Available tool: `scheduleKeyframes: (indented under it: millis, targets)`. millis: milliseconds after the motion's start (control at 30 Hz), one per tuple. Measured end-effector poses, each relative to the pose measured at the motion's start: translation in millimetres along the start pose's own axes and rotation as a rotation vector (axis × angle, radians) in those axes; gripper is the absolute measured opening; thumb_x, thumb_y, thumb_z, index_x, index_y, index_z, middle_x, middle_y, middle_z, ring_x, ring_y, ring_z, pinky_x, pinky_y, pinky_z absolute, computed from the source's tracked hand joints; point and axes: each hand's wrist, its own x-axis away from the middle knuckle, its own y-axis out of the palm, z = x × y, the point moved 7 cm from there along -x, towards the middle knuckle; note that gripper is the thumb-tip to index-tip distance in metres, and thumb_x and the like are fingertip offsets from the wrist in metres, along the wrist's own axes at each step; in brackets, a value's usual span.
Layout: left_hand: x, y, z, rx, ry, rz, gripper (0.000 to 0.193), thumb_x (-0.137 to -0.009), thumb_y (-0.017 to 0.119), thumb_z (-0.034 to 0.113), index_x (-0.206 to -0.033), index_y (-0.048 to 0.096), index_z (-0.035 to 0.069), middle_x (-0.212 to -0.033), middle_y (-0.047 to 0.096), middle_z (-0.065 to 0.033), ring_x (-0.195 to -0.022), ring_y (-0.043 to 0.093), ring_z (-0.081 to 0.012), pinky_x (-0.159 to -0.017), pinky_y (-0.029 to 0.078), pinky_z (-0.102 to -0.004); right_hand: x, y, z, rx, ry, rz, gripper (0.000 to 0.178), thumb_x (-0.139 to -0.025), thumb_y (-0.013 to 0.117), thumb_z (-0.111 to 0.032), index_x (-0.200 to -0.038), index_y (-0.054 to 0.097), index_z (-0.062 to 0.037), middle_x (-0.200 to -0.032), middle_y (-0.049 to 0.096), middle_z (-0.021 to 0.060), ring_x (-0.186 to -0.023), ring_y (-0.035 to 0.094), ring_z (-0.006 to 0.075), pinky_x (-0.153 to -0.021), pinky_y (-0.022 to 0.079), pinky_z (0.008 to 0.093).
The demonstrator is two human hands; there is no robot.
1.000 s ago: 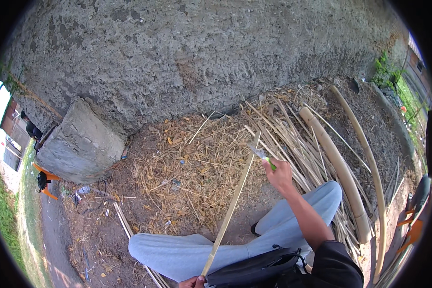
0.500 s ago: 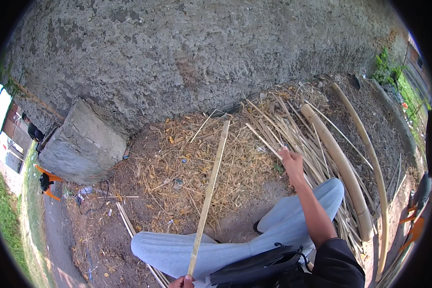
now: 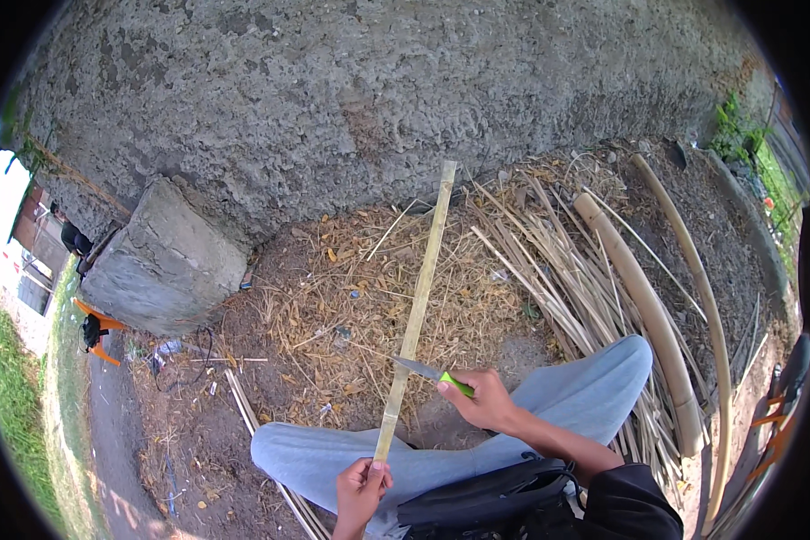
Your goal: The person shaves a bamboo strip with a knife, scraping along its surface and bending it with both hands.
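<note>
Between the thumb and fingers of my left hand (image 3: pixel 362 490) is the near end of a long flat bamboo strip (image 3: pixel 423 283), which slants up and away toward the wall. My right hand (image 3: pixel 483 402) is closed around the green handle of a knife (image 3: pixel 420 367). The knife's blade points left and lies across the strip about midway; whether it touches or hovers over it I cannot tell. Both hands are above my legs in pale trousers (image 3: pixel 324 459).
A pile of thin bamboo strips (image 3: pixel 558 261) lies at right, beside a thick bamboo pole (image 3: pixel 643 315) and a thinner curved pole (image 3: pixel 697 279). Ahead rises a rough grey wall (image 3: pixel 378 99). A concrete block (image 3: pixel 171 265) stands at left; shavings (image 3: pixel 333 315) litter the ground.
My right hand has come from the strip pile at right to the middle, where the knife now shows across the bamboo strip. My left hand has risen, moving the strip farther up.
</note>
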Motion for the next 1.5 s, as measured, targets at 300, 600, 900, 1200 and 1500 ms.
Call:
scheduleKeyframes:
  millis: [300,600,900,1200,1500]
  targets:
    - [-7,21,-20,0.187,-0.324,-0.12,0.043,-0.107,0.039,0.033,-0.097,0.062,-0.002,-0.056,0.043,0.0014,-0.045,0.032,-0.0042,-0.041,0.025,-0.0222,25,29,-5,0.124,-0.262,-0.043,0.023,-0.088,0.071,-0.025,-0.095,0.072,-0.0034,-0.062,0.061,0.0104,-0.045,0.056,0.0243,-0.044,0.043,0.0367]
    - [-10,46,-19,0.395,-0.478,-0.305,0.038,-0.108,0.037,0.036,-0.096,0.054,0.004,-0.053,0.031,0.0041,-0.04,0.026,-0.005,-0.038,0.017,-0.0239,31,25,-20,0.332,-0.436,0.006,0.029,-0.084,0.075,-0.033,-0.094,0.07,-0.0061,-0.066,0.065,0.0075,-0.045,0.059,0.0248,-0.039,0.042,0.0361]
    - [-13,46,-24,0.472,-0.569,-0.322,0.037,-0.107,0.038,0.038,-0.09,0.05,0.008,-0.052,0.03,0.0047,-0.04,0.024,-0.0056,-0.037,0.016,-0.0246,21,18,-29,0.383,-0.552,0.15,0.023,-0.085,0.074,-0.032,-0.082,0.068,-0.0093,-0.056,0.061,0.0059,-0.041,0.056,0.0234,-0.036,0.039,0.0368]
    - [-7,37,-38,0.424,-0.56,-0.332,0.038,-0.107,0.039,0.038,-0.088,0.052,0.008,-0.052,0.032,0.0047,-0.04,0.026,-0.0059,-0.036,0.018,-0.0249,1,7,-20,0.445,-0.469,0.164,0.024,-0.086,0.072,-0.033,-0.083,0.07,-0.0093,-0.056,0.061,0.0055,-0.04,0.057,0.0239,-0.035,0.039,0.0362]
    - [8,13,-44,0.315,-0.57,-0.311,0.038,-0.106,0.041,0.039,-0.086,0.052,0.009,-0.051,0.034,0.0036,-0.039,0.027,-0.0063,-0.035,0.018,-0.0246,-43,-40,12,0.455,-0.179,0.335,0.028,-0.091,0.068,-0.033,-0.084,0.07,-0.0062,-0.057,0.062,0.0066,-0.037,0.053,0.0196,-0.035,0.038,0.0367]
